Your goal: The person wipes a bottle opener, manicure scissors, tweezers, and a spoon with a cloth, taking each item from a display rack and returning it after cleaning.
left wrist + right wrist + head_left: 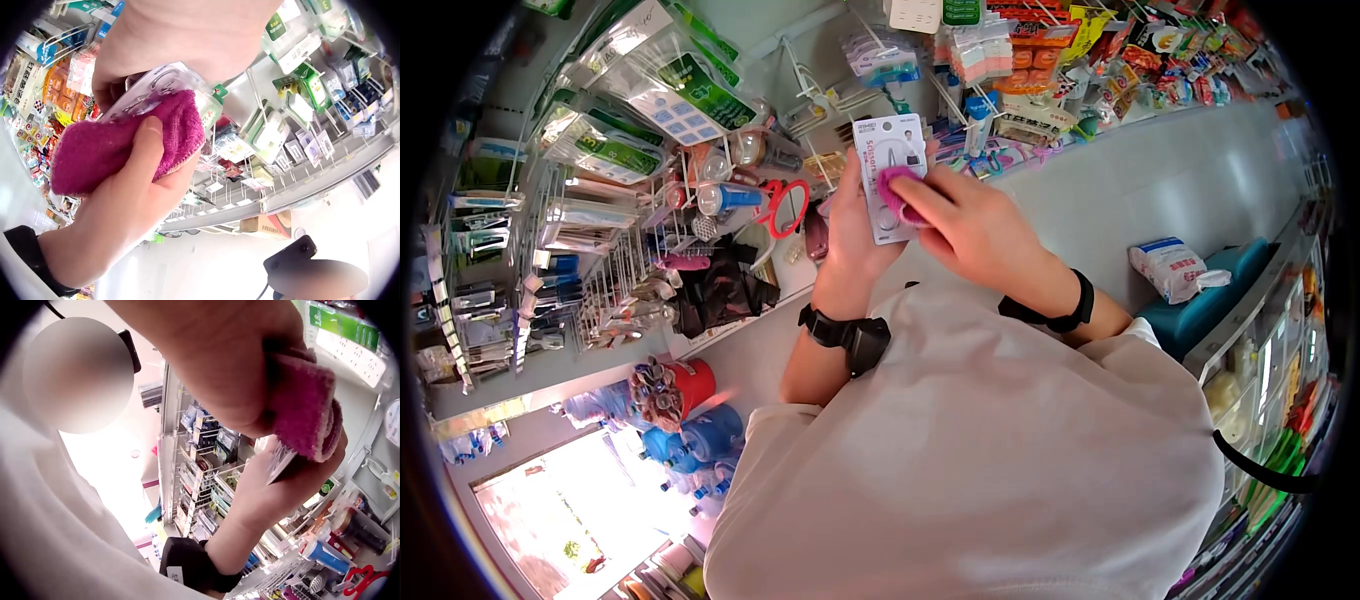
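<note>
In the head view my left hand (855, 240) holds a flat blister pack of small scissors (890, 140), its printed card front turned up toward me. My right hand (985, 225) grips a magenta cloth (897, 195) and presses it on the middle of the pack. The left wrist view shows the folded fuzzy cloth (94, 153) under my right thumb, lying over the clear plastic of the pack (153, 90). From the right wrist, the cloth (303, 406) covers most of the pack, and my left hand (287, 494) supports it from below.
Wire hooks with packaged goods, including power strips (690, 95), fill the left side. Red-handled scissors (785, 208) hang close to my left hand. Snack packets (1140, 60) hang at the far right. A pack of wipes (1175, 268) lies on a teal object, beyond a grey surface (1120, 190).
</note>
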`<state>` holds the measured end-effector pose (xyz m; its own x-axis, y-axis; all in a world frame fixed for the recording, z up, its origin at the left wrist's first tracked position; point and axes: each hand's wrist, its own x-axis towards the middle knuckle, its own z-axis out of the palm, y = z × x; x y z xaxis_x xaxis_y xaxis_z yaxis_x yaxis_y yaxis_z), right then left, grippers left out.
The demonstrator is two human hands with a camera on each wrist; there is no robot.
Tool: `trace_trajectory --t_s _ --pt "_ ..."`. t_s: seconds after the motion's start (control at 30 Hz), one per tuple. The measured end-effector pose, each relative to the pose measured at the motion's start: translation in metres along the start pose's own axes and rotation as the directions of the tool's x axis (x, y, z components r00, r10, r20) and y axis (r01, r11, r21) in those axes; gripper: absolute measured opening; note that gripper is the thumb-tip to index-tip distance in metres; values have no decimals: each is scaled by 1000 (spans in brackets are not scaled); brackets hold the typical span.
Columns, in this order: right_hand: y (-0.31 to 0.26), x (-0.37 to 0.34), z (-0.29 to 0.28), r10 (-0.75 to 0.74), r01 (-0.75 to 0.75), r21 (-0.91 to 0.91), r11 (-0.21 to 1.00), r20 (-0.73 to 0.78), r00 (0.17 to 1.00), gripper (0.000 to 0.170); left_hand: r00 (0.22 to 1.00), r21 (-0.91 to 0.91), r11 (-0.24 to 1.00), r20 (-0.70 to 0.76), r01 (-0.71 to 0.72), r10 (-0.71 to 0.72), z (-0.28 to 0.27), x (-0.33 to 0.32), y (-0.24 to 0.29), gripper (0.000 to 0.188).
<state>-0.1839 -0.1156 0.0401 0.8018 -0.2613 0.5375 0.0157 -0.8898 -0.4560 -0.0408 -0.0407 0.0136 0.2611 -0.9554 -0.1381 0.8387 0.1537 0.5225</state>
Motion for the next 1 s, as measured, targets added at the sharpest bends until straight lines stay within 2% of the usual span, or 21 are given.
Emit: trace_trajectory --t_s 0.07,0.13,0.17,0.3,0.37,0.47,0.6,0.77,0.83,0.97,1.0 --pt "-2 -3 2 -15 15 -2 1000 -2 1000 44 1000 -18 1000 -23 7 -7 1 0 0 59" --pt "-2 -8 2 -83 78 48 996 129 988 45 1000 12 1000 15 -27 27 -7 0 0 62" --pt "-3 -9 2 -83 77 50 996 133 988 45 998 65 998 69 -9 4 -11 0 2 64" --pt "0 -12 -2 -103 98 56 994 107 989 41 998 34 998 34 -44 43 -2 -1 0 65" --pt "3 -12 -4 -98 91 70 993 107 989 39 999 -41 999 28 -20 21 1 -4 1 66" --pt "6 -14 -11 -83 74 80 994 111 990 37 999 -37 999 46 20 -18 -1 -5 1 64" --pt "10 -18 -18 -48 41 77 996 83 995 37 1000 -52 999 -9 -16 16 1 -6 -3 64" --pt "7 -22 -22 -24 19 82 996 63 998 37 999 -83 996 48 -9 13 3 -8 -5 64" --pt "6 -23 -21 -30 23 144 989 51 998 46 999 -90 996 49 -13 17 2 -9 -4 63" --pt "10 -27 -24 -43 34 142 989 62 997 47 999 -108 994 46 -16 21 5 -10 -4 63" --pt "11 -28 -28 -50 46 158 986 25 998 47 998 -113 994 57 -3 10 4 -11 -4 62"
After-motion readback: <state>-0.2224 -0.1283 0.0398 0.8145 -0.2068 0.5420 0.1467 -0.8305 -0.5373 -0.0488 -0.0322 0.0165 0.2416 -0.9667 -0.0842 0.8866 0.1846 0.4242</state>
